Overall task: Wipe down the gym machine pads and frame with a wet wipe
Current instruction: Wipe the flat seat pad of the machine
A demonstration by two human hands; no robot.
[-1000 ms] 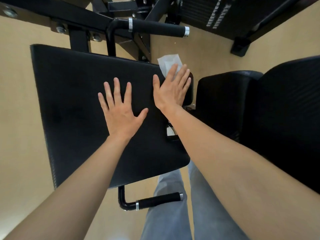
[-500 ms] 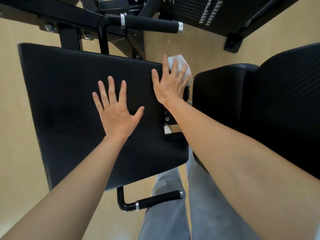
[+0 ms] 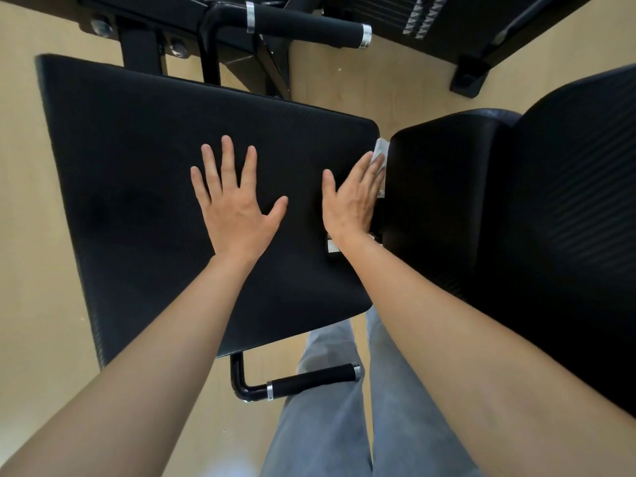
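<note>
The left hand (image 3: pixel 237 208) lies spread on the black pad (image 3: pixel 137 166). The flat right hand (image 3: pixel 351 197) presses a wipe (image 3: pixel 380 149) at its edge. The floor (image 3: pixel 34 270) is tan.

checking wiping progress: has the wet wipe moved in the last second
Yes. The wet wipe, under the right hand, has slid from past the far-right corner of the pad round onto its right edge, nearer the person.

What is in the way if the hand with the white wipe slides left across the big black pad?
Only the left hand, lying flat with spread fingers on the middle of the pad, just left of the right hand, which presses the wipe at the pad's right edge. Nothing else visible lies on it.
</note>
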